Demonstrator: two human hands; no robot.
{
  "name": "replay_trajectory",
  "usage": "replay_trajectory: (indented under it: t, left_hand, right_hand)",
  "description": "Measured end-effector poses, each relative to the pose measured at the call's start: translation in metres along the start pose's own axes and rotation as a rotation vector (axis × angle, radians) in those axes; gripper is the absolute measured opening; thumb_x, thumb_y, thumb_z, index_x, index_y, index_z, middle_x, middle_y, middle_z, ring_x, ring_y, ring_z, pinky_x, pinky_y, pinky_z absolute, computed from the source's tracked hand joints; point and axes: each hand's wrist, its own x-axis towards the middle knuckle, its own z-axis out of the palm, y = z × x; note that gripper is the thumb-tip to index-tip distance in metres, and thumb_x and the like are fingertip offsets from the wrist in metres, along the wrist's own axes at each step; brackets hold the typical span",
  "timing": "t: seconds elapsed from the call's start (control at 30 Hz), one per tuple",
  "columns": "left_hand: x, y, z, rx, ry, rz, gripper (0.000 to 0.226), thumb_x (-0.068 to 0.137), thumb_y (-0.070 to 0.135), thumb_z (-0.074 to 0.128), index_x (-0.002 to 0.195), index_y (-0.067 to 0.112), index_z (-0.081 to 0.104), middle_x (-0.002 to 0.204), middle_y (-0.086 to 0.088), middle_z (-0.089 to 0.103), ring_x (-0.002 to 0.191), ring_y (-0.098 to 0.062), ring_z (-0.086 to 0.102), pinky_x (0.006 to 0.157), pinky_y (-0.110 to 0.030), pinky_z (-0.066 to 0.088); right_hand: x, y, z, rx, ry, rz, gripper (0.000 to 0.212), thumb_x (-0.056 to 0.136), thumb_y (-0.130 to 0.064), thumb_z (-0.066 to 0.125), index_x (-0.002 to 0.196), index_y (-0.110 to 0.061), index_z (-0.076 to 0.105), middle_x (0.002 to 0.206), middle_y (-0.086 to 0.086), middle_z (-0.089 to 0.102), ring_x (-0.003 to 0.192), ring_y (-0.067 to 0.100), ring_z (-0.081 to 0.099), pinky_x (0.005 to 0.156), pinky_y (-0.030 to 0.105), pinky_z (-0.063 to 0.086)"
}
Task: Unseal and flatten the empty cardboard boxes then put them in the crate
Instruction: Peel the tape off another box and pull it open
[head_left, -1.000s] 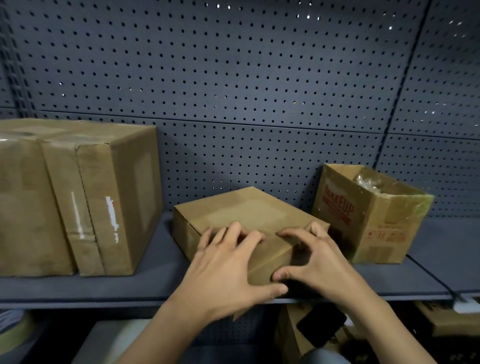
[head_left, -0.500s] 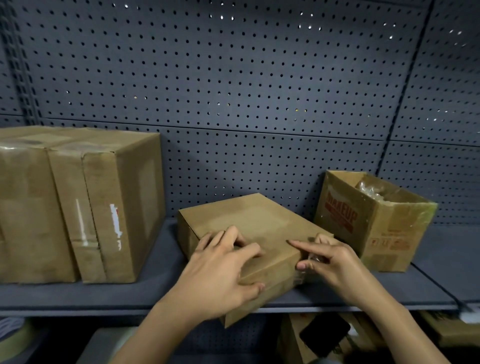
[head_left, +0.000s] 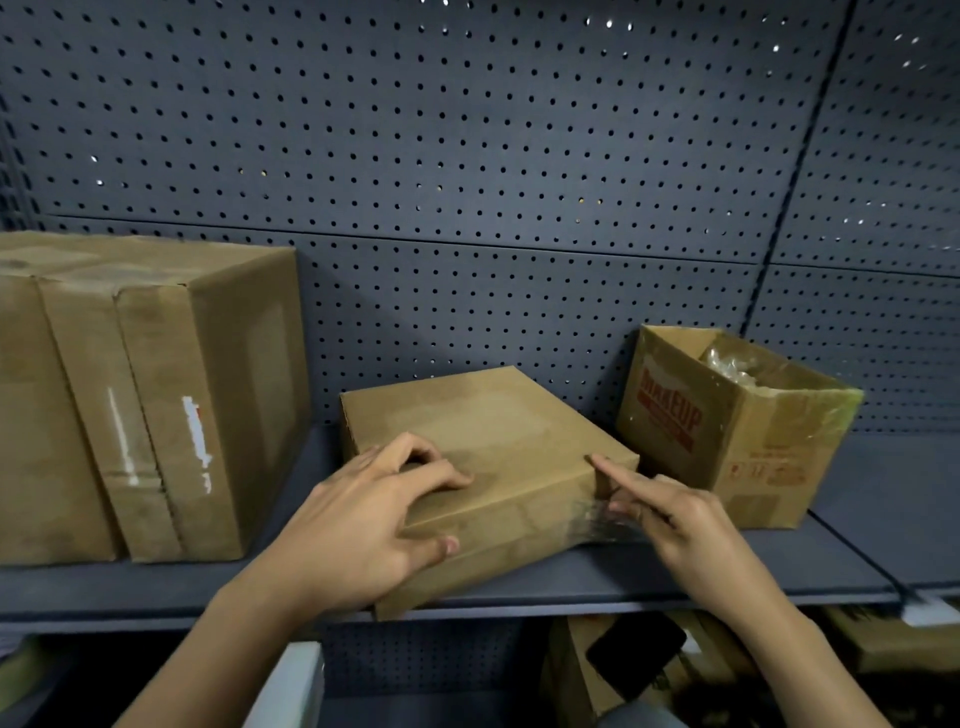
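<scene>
A low, flat cardboard box (head_left: 498, 431) lies skewed on the grey shelf (head_left: 857, 525), its near corner hanging over the front edge. My left hand (head_left: 363, 525) grips its near left corner, fingers curled on the top and thumb on the front face. My right hand (head_left: 675, 519) is at the box's right corner. It pinches a strip of clear tape (head_left: 597, 522) that stretches off the front face, and its forefinger points at the top edge. The box is closed.
A large taped cardboard box (head_left: 156, 389) stands at the left of the shelf. An open box with red print (head_left: 727, 441), plastic inside, stands at the right. A pegboard wall (head_left: 467, 156) backs the shelf. More boxes (head_left: 623, 670) sit below.
My right hand has left the box's top corner and moved right, drawing clear tape off the front face. The box has turned slightly under my left hand.
</scene>
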Motion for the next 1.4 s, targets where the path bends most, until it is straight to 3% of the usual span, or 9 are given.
replay_trajectory:
  t: [0.23,0.4,0.57,0.7,0.83,1.03,1.1,1.23,1.4]
  left_hand:
    - [0.001,-0.009,-0.003,0.0,-0.033,-0.005,0.046,0.089,0.063,0.055,0.131,0.059,0.035,0.138,0.043,0.017,0.136,-0.003,0.029,0.103,-0.031,0.033]
    - [0.002,-0.011,-0.002,0.008,-0.052,0.015,0.046,0.091,0.061,0.053,0.133,0.059,0.032,0.144,0.043,0.014,0.14,-0.002,0.022,0.113,-0.032,0.027]
    - [0.001,-0.007,-0.008,0.014,-0.053,0.01,0.043,0.093,0.054,0.055,0.132,0.054,0.037,0.143,0.041,0.019,0.137,0.0,0.025,0.112,-0.029,0.025]
    - [0.001,0.011,-0.011,0.11,0.004,-0.058,0.04,0.09,0.046,0.054,0.126,0.044,0.037,0.137,0.028,0.032,0.12,-0.011,0.044,0.103,-0.031,0.032]
    - [0.015,0.038,0.001,0.304,0.091,-0.137,0.046,0.088,0.062,0.043,0.123,0.033,0.033,0.131,0.01,0.042,0.112,-0.022,0.05,0.084,-0.036,0.037]
    - [0.039,0.033,0.032,0.491,0.055,-0.148,0.085,0.077,0.09,0.02,0.144,0.041,0.038,0.143,-0.003,0.05,0.13,-0.029,0.05,0.097,-0.042,0.046]
    - [0.041,0.025,0.031,0.483,0.048,-0.137,0.087,0.074,0.091,0.019,0.134,0.039,0.057,0.125,-0.003,0.066,0.112,-0.028,0.065,0.082,-0.04,0.055]
    - [0.044,0.016,0.026,0.485,0.007,-0.111,0.087,0.074,0.092,0.02,0.132,0.04,0.06,0.122,-0.002,0.069,0.106,-0.026,0.069,0.079,-0.038,0.057]
    - [0.042,0.002,0.017,0.398,0.013,-0.113,0.09,0.069,0.095,0.014,0.137,0.05,0.051,0.135,0.005,0.062,0.117,-0.021,0.064,0.095,-0.037,0.052]
  right_hand:
    - [0.0,-0.005,0.004,0.003,-0.025,-0.009,0.089,0.092,0.012,0.049,0.131,-0.067,0.04,0.088,-0.019,0.054,0.092,0.0,0.057,0.074,0.005,0.037]
    - [0.0,0.006,0.012,0.019,-0.002,-0.004,0.094,0.09,0.015,0.05,0.134,-0.067,0.039,0.105,-0.03,0.057,0.095,0.006,0.058,0.083,0.019,0.047]
    - [0.001,-0.002,0.015,0.224,-0.042,0.054,0.082,0.095,0.016,0.042,0.131,-0.056,0.054,0.116,-0.003,0.066,0.111,0.001,0.058,0.095,0.01,0.041]
    - [-0.004,-0.02,0.017,0.31,-0.106,0.084,0.041,0.103,-0.034,0.043,0.136,-0.058,0.045,0.122,-0.04,0.051,0.121,-0.016,0.042,0.104,0.014,0.034]
    - [-0.005,-0.03,0.025,0.194,-0.12,0.174,0.059,0.089,-0.059,0.058,0.141,-0.063,0.03,0.124,-0.026,0.047,0.12,-0.002,0.038,0.106,0.031,0.029]
    - [-0.002,-0.028,0.045,-0.089,0.182,-0.001,0.056,0.081,-0.05,0.067,0.133,-0.03,0.06,0.073,-0.027,0.045,0.079,-0.004,0.046,0.094,0.025,0.023]
    - [-0.002,-0.023,0.046,-0.054,0.186,-0.059,0.056,0.082,-0.042,0.067,0.134,-0.022,0.06,0.074,-0.033,0.042,0.075,-0.007,0.041,0.099,0.023,0.025]
    - [-0.002,-0.021,0.049,-0.008,0.2,-0.123,0.054,0.09,-0.042,0.061,0.14,-0.023,0.054,0.092,-0.043,0.05,0.087,-0.016,0.044,0.104,0.02,0.02]
    - [-0.005,-0.017,0.048,0.187,0.227,-0.061,0.052,0.092,-0.03,0.064,0.141,-0.031,0.049,0.084,-0.014,0.068,0.088,-0.003,0.061,0.097,0.01,0.035]
